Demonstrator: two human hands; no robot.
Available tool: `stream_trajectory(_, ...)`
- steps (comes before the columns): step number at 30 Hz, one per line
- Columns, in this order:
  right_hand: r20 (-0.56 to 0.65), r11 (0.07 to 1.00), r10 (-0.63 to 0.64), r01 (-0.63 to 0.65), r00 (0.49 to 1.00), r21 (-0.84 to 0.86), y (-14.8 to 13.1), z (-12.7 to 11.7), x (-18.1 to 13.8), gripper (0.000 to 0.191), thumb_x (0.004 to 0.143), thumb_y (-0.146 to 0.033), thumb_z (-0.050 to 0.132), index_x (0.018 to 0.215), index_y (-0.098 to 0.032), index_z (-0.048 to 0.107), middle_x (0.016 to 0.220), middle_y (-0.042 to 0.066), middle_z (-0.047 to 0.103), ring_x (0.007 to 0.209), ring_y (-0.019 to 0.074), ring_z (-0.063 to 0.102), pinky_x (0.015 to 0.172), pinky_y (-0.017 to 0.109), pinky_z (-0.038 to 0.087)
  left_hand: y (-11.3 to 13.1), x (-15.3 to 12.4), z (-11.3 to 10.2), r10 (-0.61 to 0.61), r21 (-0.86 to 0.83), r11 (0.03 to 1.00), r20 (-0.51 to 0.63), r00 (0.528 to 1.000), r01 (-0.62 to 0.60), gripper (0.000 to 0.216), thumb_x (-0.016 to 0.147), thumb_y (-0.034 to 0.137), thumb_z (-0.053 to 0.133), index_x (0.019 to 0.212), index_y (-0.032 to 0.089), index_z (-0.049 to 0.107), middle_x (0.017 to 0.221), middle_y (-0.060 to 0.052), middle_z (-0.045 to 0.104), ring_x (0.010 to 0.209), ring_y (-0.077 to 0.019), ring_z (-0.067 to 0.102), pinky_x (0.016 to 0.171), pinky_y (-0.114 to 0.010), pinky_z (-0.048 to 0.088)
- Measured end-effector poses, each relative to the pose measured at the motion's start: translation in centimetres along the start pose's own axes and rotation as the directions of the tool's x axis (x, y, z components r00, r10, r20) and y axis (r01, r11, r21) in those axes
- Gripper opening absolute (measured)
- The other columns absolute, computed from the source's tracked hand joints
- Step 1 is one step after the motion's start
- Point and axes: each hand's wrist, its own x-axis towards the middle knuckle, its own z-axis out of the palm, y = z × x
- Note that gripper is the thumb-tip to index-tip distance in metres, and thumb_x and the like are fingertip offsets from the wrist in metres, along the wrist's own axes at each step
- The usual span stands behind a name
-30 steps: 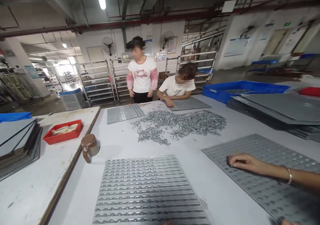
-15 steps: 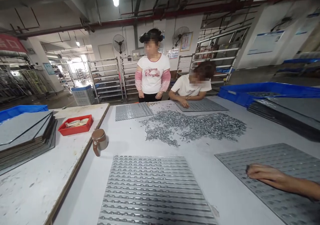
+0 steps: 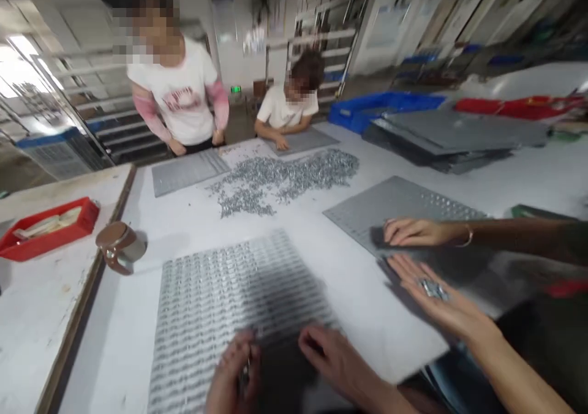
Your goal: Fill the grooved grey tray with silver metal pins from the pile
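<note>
My left hand (image 3: 234, 371) is curled at the near edge of a grey ridged sheet (image 3: 202, 304), with a few small shiny metal pieces (image 3: 247, 368) showing between the fingers. Over the same sheet's near right side, my right hand (image 3: 342, 359) has its fingers drawn together; what they hold, if anything, is hidden. Rows of small raised pieces cover the sheet, blurred by motion. Beyond it spreads a loose heap of small silvery metal pieces (image 3: 316, 169).
At right, a co-worker's open palm (image 3: 452, 307) holds metal pieces; their other hand (image 3: 413, 232) rests on another grey sheet (image 3: 376, 199). A brown-lidded mug (image 3: 120, 245) and red tray (image 3: 85, 218) stand left. Two people are across the table. Stacked sheets (image 3: 441, 132) lie back right.
Both my hands have come into view over the near sheet. The view has swung right and tilted. At right, a co-worker's second hand now shows, palm up with metal pieces.
</note>
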Motion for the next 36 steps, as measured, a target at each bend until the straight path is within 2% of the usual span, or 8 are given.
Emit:
stream_trajectory(3,0.137,0.995,0.099,-0.094,0.986,-0.040,0.5,0.1,-1.1,0.016,0.090,-0.031,0.054,0.079,-0.026,0.064,0.080,0.005,0.069,0.078,0.0237,0.065,0.073,0.037,0.051,0.0,0.1,-1.1,0.044,0.009,0.999,-0.036,0.998,-0.044,0.036,0.063,0.029,0.092,0.088,0.017,0.069,0.080,0.000,0.061,0.066,-0.0074,0.055,0.055,-0.016,0.042)
stream_trajectory(6,0.165,0.988,0.137,-0.124,0.977,-0.090,0.6,-0.1,-0.8,0.016,0.091,-0.025,0.052,0.077,-0.023,0.061,0.080,0.005,0.068,0.076,0.0213,0.064,0.072,0.033,0.047,0.3,-0.2,-1.7,0.068,0.042,0.997,0.093,0.993,-0.072,0.029,0.072,0.035,0.085,0.082,0.015,0.066,0.072,0.001,0.055,0.057,-0.0057,0.044,0.046,-0.016,0.032)
stream_trajectory(9,0.172,0.983,0.127,-0.101,0.977,-0.152,0.1,0.5,-0.7,0.017,0.091,-0.021,0.050,0.078,-0.021,0.060,0.080,0.004,0.067,0.076,0.0195,0.063,0.069,0.031,0.045,0.3,-0.5,-1.9,0.085,0.063,0.994,0.132,0.988,-0.094,0.027,0.078,0.036,0.081,0.081,0.014,0.065,0.071,0.002,0.051,0.055,-0.0050,0.039,0.044,-0.016,0.026)
stream_trajectory(13,0.220,0.978,0.112,-0.068,0.969,-0.198,-0.8,0.9,-0.7,0.015,0.091,-0.019,0.052,0.080,-0.020,0.062,0.081,0.003,0.068,0.077,0.0189,0.064,0.070,0.030,0.044,0.0,-0.5,-1.9,0.055,0.057,0.997,0.101,0.993,-0.061,0.031,0.074,0.035,0.084,0.089,0.014,0.066,0.072,0.003,0.051,0.053,-0.0038,0.037,0.041,-0.015,0.022)
stream_trajectory(20,0.366,0.978,0.125,-0.052,0.922,-0.204,-2.9,0.2,-0.5,0.022,0.095,-0.019,0.051,0.079,-0.025,0.065,0.084,0.004,0.070,0.081,0.0177,0.066,0.070,0.029,0.044,0.5,-0.7,-1.6,0.024,0.068,0.997,0.044,0.999,-0.027,0.038,0.069,0.040,0.087,0.075,0.015,0.059,0.064,0.005,0.048,0.046,-0.0022,0.031,0.037,-0.014,0.016)
stream_trajectory(30,0.339,0.933,0.240,-0.119,0.910,-0.340,-2.7,1.4,-0.8,0.011,0.090,-0.020,0.056,0.081,-0.020,0.061,0.080,0.003,0.068,0.077,0.0202,0.064,0.068,0.031,0.041,0.5,-0.4,-1.3,-0.007,0.095,0.995,-0.011,1.000,0.008,0.043,0.062,0.039,0.091,0.087,0.014,0.066,0.066,0.004,0.053,0.048,-0.0027,0.034,0.039,-0.015,0.016)
stream_trajectory(33,0.326,0.961,0.212,-0.135,0.921,-0.243,-2.8,0.8,-0.3,0.011,0.088,-0.022,0.060,0.077,-0.022,0.058,0.076,0.002,0.066,0.073,0.0198,0.062,0.066,0.031,0.042,0.4,-0.4,-0.8,-0.001,0.093,0.996,0.007,1.000,0.001,0.042,0.061,0.038,0.092,0.081,0.016,0.063,0.062,0.005,0.051,0.048,-0.0032,0.033,0.041,-0.016,0.016)
stream_trajectory(36,0.328,0.998,0.055,-0.061,0.943,0.008,-3.5,0.2,1.0,0.010,0.093,-0.029,0.057,0.085,-0.026,0.061,0.081,0.002,0.069,0.075,0.0186,0.063,0.068,0.030,0.047,0.4,-0.3,0.4,-0.001,0.104,0.995,0.032,1.000,-0.002,0.042,0.060,0.037,0.092,0.077,0.016,0.060,0.060,0.006,0.049,0.048,-0.0031,0.032,0.044,-0.016,0.018)
